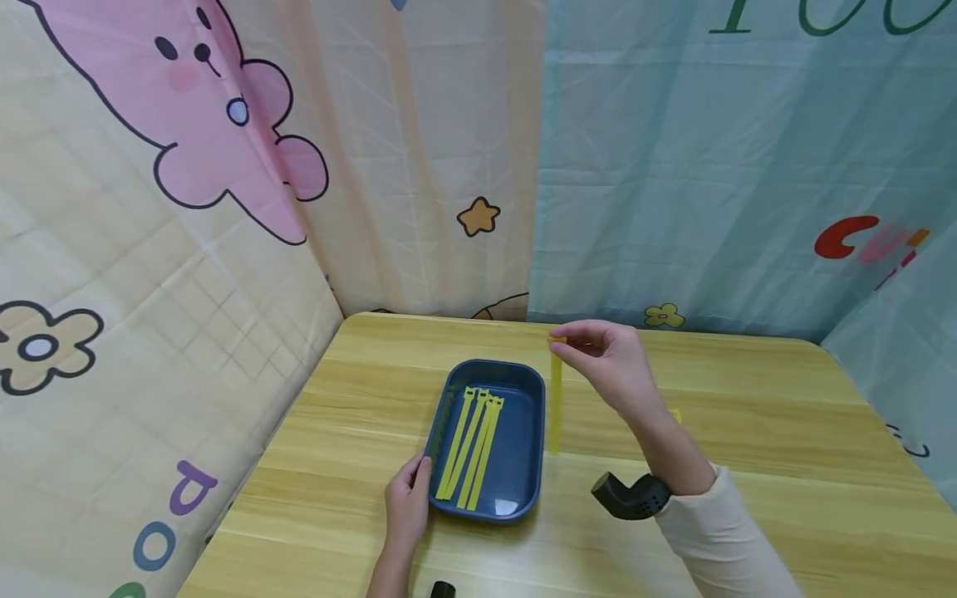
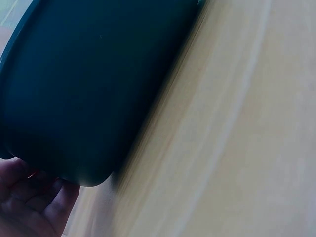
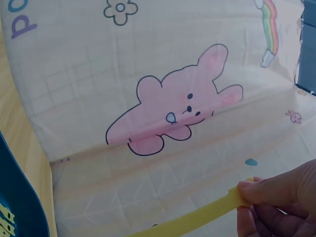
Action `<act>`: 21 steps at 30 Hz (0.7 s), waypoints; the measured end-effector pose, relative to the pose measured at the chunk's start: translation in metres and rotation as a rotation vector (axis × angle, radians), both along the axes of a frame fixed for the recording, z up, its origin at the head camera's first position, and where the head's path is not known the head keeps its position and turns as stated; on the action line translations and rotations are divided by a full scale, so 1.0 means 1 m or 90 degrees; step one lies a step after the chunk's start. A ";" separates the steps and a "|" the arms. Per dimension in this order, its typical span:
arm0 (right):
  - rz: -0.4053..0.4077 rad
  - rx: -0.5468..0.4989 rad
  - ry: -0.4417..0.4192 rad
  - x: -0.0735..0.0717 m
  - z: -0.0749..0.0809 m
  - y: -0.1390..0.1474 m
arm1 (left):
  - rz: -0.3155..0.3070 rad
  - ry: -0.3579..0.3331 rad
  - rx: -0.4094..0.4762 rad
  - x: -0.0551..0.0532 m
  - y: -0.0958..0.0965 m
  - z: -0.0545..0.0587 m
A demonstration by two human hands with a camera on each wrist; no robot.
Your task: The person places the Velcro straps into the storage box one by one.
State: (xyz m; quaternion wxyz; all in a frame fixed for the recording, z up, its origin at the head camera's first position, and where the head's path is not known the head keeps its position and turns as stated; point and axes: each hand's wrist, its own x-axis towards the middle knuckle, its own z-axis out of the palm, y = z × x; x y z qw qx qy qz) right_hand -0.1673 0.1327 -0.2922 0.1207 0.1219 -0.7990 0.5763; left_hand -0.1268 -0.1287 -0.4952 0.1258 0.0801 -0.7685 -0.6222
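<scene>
My right hand (image 1: 609,361) pinches the slotted head of a yellow cable tie strap (image 1: 556,407) between thumb and fingertips. The strap hangs straight down just right of a blue tray (image 1: 521,453); the right wrist view shows its flat band (image 3: 197,216) trailing left from the fingers. Inside the tray, several matching yellow straps (image 1: 478,448) lie side by side, heads at the far end. My left hand (image 1: 407,502) grips the tray's near left side, thumb along the rim. In the left wrist view its curled fingers (image 2: 29,197) sit against the tray's lower corner.
A small yellow piece (image 1: 676,414) shows on the wooden table (image 1: 785,432) past my right forearm, which hides the rest of it. Printed curtains (image 1: 419,166) stand along the table's back and left edges. A black wrist camera (image 1: 631,497) is strapped to my right wrist.
</scene>
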 end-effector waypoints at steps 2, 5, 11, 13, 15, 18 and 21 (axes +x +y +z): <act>0.000 -0.005 -0.003 0.000 0.000 -0.002 | 0.001 0.001 0.001 0.000 0.000 0.000; 0.001 -0.016 -0.002 0.001 -0.001 -0.005 | 0.002 0.003 -0.003 0.001 0.000 0.000; 0.017 -0.045 -0.002 -0.002 -0.005 -0.010 | 0.003 0.033 -0.038 0.004 0.002 0.010; 0.019 -0.050 -0.008 -0.003 -0.008 -0.012 | 0.000 0.037 -0.037 0.004 0.003 0.011; 0.019 -0.051 -0.015 -0.004 -0.012 -0.013 | -0.001 0.037 -0.034 0.005 0.003 0.011; 0.018 -0.057 -0.026 -0.005 -0.018 -0.015 | 0.002 0.035 -0.021 0.002 0.001 0.001; 0.016 -0.065 -0.035 -0.006 -0.024 -0.017 | 0.002 0.037 -0.019 0.001 0.000 0.000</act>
